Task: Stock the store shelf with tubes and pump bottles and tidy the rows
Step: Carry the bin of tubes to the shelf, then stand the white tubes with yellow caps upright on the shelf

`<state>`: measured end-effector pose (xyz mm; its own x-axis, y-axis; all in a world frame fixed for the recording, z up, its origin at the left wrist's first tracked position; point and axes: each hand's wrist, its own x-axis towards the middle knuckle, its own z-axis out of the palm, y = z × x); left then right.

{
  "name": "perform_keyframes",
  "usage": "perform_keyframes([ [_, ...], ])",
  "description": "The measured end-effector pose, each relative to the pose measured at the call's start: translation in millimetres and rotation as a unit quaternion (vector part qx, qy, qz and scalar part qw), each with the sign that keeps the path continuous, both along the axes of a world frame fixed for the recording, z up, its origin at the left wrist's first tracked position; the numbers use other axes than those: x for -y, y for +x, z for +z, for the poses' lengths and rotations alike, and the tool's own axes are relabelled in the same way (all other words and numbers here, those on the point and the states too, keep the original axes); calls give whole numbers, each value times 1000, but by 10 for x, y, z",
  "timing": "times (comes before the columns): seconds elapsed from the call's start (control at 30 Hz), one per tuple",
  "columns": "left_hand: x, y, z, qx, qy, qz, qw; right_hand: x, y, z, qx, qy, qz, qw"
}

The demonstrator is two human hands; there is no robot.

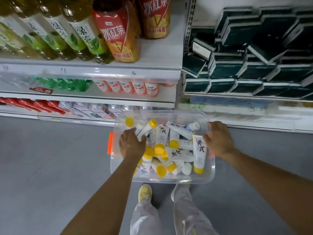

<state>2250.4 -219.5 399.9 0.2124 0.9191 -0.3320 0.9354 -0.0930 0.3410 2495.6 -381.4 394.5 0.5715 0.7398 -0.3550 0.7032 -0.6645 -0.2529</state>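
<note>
A clear plastic bin (169, 181) sits between my two hands, above the grey floor and in front of the lower shelves. It is filled with several white tubes with yellow caps (199, 153), lying jumbled, and a few white-capped ones (186, 168). My left hand (131, 144) grips the bin's left rim beside an orange handle clip (110, 145), its fingers reaching in over the tubes. My right hand (219, 140) grips the right rim, fingers curled over the edge. No pump bottles can be made out.
The upper left shelf holds green tea bottles (79, 36) and red iced tea bottles (118, 33). Below are small white-orange bottles (128, 88) and cartons (94, 111). Dark green boxes (245, 68) are piled on the right shelf. My legs and a yellow shoe (145, 192) are beneath the bin.
</note>
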Motion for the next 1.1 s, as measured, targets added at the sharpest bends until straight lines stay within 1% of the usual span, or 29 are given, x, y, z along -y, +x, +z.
perform_keyframes([
  [0.03,74,113,-7,0,-20,-26,999,0,15,38,42,2,80,996],
  [0.1,203,333,-54,-53,-54,-83,994,-18,43,47,96,-25,213,972],
  [0.17,309,507,-95,-127,-65,-128,982,-36,54,20,119,-62,284,949],
  [0.23,345,578,-139,-178,-70,-144,971,-42,45,-5,132,-78,315,937],
  [0.3,354,611,-180,-205,-76,-151,964,-15,42,-5,136,-80,324,933],
  [0.43,336,649,-220,-201,-130,-143,960,19,19,27,88,-46,299,949],
  [0.53,346,673,-133,-211,-113,-149,959,58,-107,91,10,-33,244,969],
  [0.6,374,659,-31,-197,-126,-143,962,99,-216,121,-47,-21,207,977],
  [0.67,415,592,32,-138,-172,-91,971,148,-305,154,-60,-6,206,977],
  [0.73,480,486,100,-27,-227,10,973,197,-354,221,-49,10,205,977],
  [0.77,536,426,158,42,-247,61,966,220,-363,265,-40,26,195,980],
  [0.8,618,371,240,114,-264,105,952,239,-360,332,-33,42,179,982],
  [0.87,830,249,433,245,-296,173,907,273,-337,485,-34,83,141,986],
  [0.93,1060,119,631,343,-307,212,862,300,-286,668,-66,138,98,983],
  [1.0,1287,-2,792,393,-289,218,845,326,-217,858,-109,198,70,972],
  [1.1,1604,-141,965,431,-269,225,831,392,-184,1217,-181,261,38,948],
])
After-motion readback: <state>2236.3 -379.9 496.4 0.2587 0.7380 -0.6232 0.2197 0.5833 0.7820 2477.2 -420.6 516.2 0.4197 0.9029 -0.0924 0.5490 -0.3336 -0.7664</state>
